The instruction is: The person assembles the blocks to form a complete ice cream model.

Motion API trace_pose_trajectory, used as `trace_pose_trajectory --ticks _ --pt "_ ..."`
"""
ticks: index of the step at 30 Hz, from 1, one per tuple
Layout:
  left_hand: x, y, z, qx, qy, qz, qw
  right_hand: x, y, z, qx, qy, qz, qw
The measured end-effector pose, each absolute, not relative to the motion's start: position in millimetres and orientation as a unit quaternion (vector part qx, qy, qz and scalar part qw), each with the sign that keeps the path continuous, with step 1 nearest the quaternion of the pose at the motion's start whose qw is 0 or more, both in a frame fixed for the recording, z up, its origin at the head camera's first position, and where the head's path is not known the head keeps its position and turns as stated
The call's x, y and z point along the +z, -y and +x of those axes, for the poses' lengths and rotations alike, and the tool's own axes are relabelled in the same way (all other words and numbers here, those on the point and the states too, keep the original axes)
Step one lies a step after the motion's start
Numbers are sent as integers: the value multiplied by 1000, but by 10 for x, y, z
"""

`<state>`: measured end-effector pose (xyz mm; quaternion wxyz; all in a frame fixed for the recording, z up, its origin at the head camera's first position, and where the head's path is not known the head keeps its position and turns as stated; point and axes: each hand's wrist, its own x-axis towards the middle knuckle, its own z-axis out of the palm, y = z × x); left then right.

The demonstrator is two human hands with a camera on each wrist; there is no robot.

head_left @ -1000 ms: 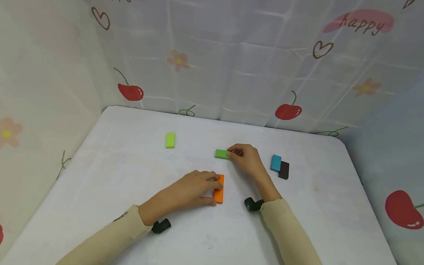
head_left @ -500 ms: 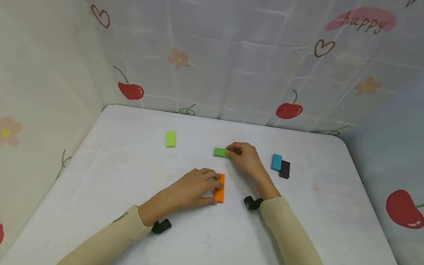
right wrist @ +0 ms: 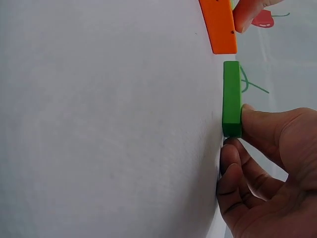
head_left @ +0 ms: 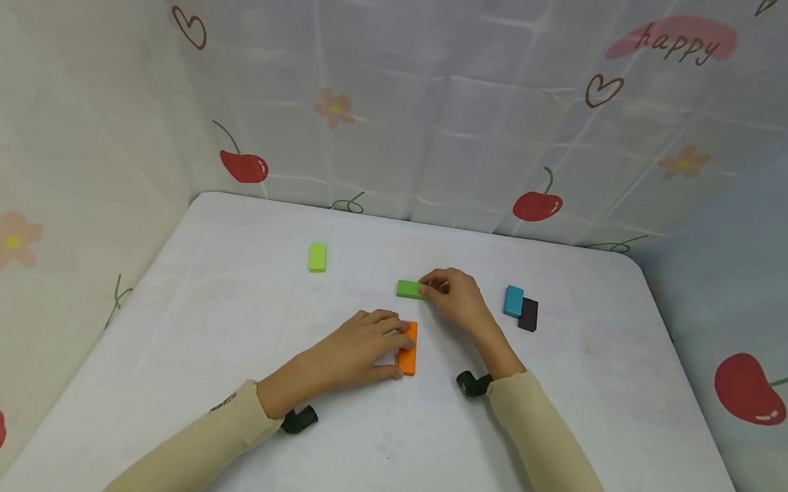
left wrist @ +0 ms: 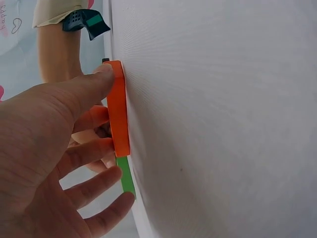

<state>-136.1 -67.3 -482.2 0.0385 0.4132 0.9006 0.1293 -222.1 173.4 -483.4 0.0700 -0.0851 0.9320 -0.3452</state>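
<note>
In the head view, my left hand (head_left: pixel 360 349) holds an orange block (head_left: pixel 409 362) that lies lengthwise near the middle of the table. The left wrist view shows the thumb at one end of this block and fingertips (left wrist: pixel 105 145) against its side. Farther back, my right hand (head_left: pixel 457 299) pinches the right end of a flat green block (head_left: pixel 408 289) lying crosswise on the table. In the right wrist view the thumb presses on the green block (right wrist: pixel 232 99), and the other fingers curl by its end. A gap separates the green block from the orange one.
A light green block (head_left: pixel 317 258) lies at the back left of the white table (head_left: pixel 228 296). To the right of my right hand, a blue block (head_left: pixel 513 301) lies against a dark block (head_left: pixel 528 314). A printed curtain (head_left: pixel 430 98) hangs behind the table.
My right hand has shifted the green block slightly left, then a little toward me. The left hand and the orange block look the same as before.
</note>
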Motion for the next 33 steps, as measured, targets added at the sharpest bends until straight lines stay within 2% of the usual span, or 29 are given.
trace_pose_trajectory --ticks 33 --pt "-4801 672 -1369 138 -896 420 34 -4834 -1788 -1871 -340 -928 -133 76"
